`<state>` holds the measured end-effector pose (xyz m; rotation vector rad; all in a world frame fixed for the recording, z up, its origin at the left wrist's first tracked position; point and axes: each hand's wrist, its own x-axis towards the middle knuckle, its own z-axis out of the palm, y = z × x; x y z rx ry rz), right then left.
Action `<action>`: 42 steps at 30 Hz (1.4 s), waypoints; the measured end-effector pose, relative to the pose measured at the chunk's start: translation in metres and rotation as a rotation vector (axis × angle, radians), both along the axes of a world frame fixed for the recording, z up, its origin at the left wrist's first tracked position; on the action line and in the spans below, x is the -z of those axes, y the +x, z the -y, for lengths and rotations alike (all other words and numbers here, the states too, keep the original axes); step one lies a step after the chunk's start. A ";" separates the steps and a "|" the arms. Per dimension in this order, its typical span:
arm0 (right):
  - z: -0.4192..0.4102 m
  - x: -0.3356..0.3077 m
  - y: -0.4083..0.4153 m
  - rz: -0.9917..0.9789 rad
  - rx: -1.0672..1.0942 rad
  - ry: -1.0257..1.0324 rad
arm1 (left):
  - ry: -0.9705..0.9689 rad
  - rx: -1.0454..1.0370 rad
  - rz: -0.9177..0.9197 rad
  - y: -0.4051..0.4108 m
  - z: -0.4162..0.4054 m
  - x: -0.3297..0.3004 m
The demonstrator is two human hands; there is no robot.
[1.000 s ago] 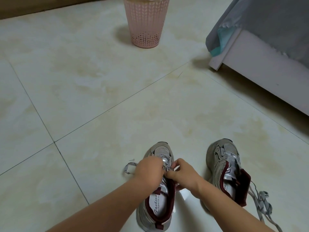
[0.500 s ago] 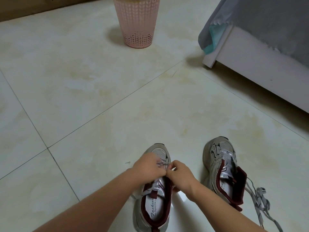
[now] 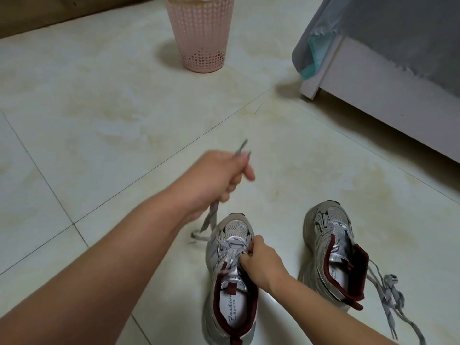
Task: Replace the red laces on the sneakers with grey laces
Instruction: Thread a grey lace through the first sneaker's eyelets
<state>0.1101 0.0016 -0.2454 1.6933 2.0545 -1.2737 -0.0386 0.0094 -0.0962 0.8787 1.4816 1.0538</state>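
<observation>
Nearest the camera, 2 bare forearms reach forward over a pale tiled floor [image 3: 99, 125]. Between them stands the left sneaker [image 3: 231, 277], silver-grey with a maroon collar, toe pointing away, its insole printed with script lettering. The right hand [image 3: 263, 262] presses on this shoe's lacing area, thumb and fingers pinched at the eyelets on its right side; whether they grip the lace or only the shoe's edge cannot be told. A grey lace [image 3: 211, 220] is threaded across the lowest eyelets near the toe and runs up and to the left from the shoe.

The left hand [image 3: 219, 175] is raised above and beyond the toe, closed in a fist around that grey lace, which is pulled taut from the shoe into the underside of the fist. The lace's tips stick out past the knuckles, blurred. A short loose bit of lace lies on the floor just left of the toe.

To the right, apart from the first shoe, stands the right sneaker [image 3: 331, 247], its maroon tongue flopped open and no lace visible in its eyelets. A second grey lace [image 3: 388, 292] lies bunched on the floor just beside its right side.

Farther off, a white bed frame [image 3: 373, 95] with grey bedding [image 3: 410, 33] fills the upper right. A pink perforated wastebasket [image 3: 201, 33] stands at the far top centre.
</observation>
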 end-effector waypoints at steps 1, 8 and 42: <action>0.000 0.000 0.000 -0.008 -0.005 0.005 | 0.072 -0.027 0.099 -0.001 -0.004 -0.021; 0.003 -0.001 -0.001 -0.029 -0.007 0.022 | 0.407 -0.025 0.186 0.004 -0.012 -0.104; -0.086 -0.134 0.054 -0.610 0.445 -0.043 | -0.476 0.217 -0.991 -0.058 0.040 0.117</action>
